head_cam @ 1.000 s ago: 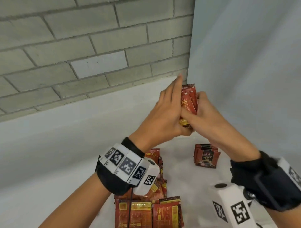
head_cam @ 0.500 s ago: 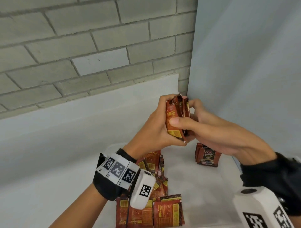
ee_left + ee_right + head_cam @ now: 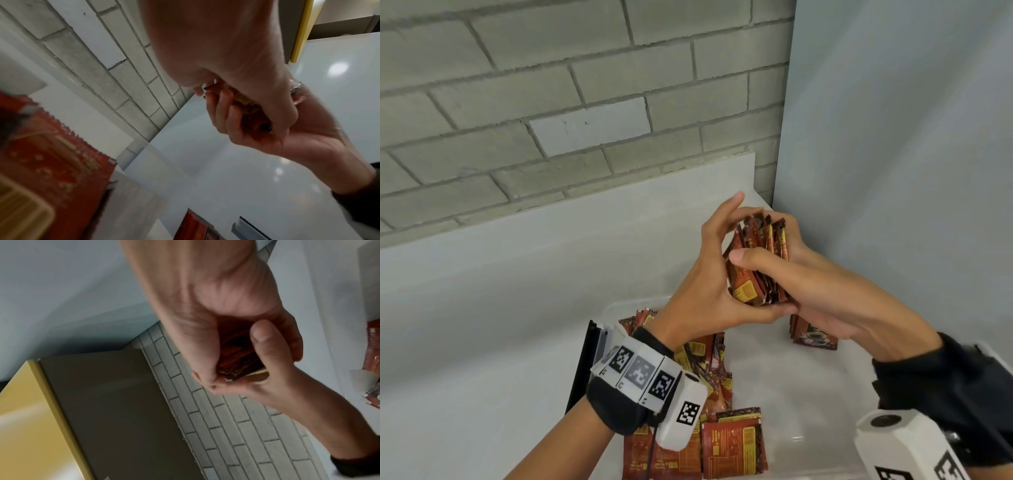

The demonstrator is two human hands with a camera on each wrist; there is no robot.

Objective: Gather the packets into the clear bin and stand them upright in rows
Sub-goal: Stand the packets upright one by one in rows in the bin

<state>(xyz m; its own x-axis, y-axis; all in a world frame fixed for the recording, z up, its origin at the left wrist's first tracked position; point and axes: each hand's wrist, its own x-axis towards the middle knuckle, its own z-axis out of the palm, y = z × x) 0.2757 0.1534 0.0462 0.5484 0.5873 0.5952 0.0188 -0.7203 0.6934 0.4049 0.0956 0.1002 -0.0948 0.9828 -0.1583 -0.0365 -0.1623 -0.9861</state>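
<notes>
Above clear bin, both hands' fingers clasp packet stack; loose packets below (upright few behind wrist).

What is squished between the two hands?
A bundle of red packets, held edge-up between the left hand and the right hand, above the bin. The head view shows it best.

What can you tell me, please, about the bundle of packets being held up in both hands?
The bundle of packets is a handful of flat red-brown sachets with yellow label panels and crimped, serrated ends, glossy like foil. They are pressed face to face, roughly upright and slightly fanned at the top. The left hand cups them from the left with its thumb underneath; the right hand wraps the other side, thumb across the front. They are held in the air above the clear bin.
</notes>
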